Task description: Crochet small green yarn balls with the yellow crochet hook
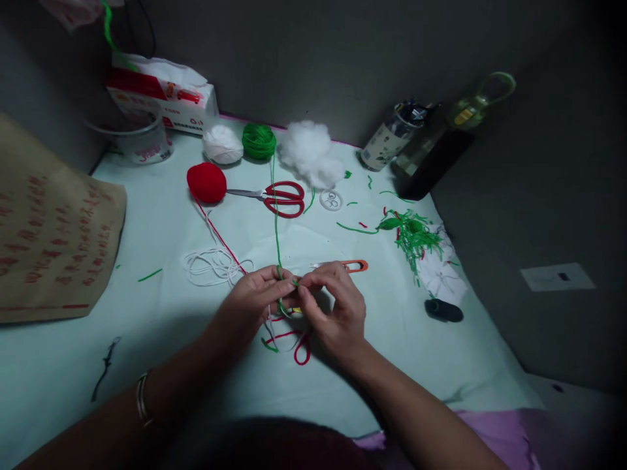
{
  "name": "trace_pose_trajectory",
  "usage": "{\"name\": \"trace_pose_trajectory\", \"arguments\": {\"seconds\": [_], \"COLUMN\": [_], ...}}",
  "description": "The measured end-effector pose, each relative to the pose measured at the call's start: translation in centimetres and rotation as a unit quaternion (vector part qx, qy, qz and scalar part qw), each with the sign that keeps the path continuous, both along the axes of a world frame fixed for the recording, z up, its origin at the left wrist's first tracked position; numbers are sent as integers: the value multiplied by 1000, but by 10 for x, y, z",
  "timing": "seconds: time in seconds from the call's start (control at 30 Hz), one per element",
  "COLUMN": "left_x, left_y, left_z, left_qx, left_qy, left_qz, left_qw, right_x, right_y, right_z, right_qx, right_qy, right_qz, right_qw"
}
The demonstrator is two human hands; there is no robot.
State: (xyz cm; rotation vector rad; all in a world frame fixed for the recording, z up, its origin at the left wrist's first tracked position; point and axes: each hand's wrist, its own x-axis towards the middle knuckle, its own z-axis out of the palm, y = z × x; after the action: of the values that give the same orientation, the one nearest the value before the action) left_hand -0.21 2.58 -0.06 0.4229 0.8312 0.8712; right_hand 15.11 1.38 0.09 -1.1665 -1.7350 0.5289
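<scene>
My left hand [262,290] is closed, with green yarn [277,235] looped round its fingers and pinched at the tips. That strand runs back to a green yarn ball [259,141]. Thumb and forefinger of my right hand [337,303] press together on the green yarn, almost touching the left fingertips. Under the hands hang red yarn tails [302,352], white strands and a small yellow bit, partly hidden. A red strand leads from a red yarn ball [207,183] toward my left hand. Just behind my right hand lies an orange-handled tool [360,266], its other end partly covered.
Red-handled scissors [284,200] lie beyond the hands, near a white yarn ball [223,144], fluffy stuffing [311,153] and a small round dish [331,200]. Green scraps [421,238] pile at right, before a bottle [435,153] and pen cup [386,140]. A paper bag [53,222] stands left.
</scene>
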Motion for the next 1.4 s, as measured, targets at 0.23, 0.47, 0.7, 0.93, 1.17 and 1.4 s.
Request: {"name": "trace_pose_trajectory", "arguments": {"seconds": [0.23, 0.47, 0.7, 0.93, 1.17, 1.4], "left_x": [2, 1, 1, 0, 0, 1], "left_y": [-5, -7, -5, -5, -4, -3], "left_z": [-10, -13, -16, -16, -13, -14], "left_qx": [133, 285, 401, 398, 377, 366], "left_qy": [193, 367, 409, 408, 414, 412], "left_qz": [31, -9, 17, 13, 23, 32], "left_qw": [972, 886, 820, 822, 828, 834], "right_x": [0, 12, 18, 23, 25, 22], "right_y": [3, 7, 9, 9, 9, 7], "right_z": [-4, 5, 12, 11, 13, 11], "right_qx": [-249, -266, -257, -210, -188, -199], "right_qy": [135, 46, -17, -57, -64, -53], "right_qz": [-20, 36, 56, 91, 116, 86], "right_qw": [959, 962, 965, 972, 973, 975]}}
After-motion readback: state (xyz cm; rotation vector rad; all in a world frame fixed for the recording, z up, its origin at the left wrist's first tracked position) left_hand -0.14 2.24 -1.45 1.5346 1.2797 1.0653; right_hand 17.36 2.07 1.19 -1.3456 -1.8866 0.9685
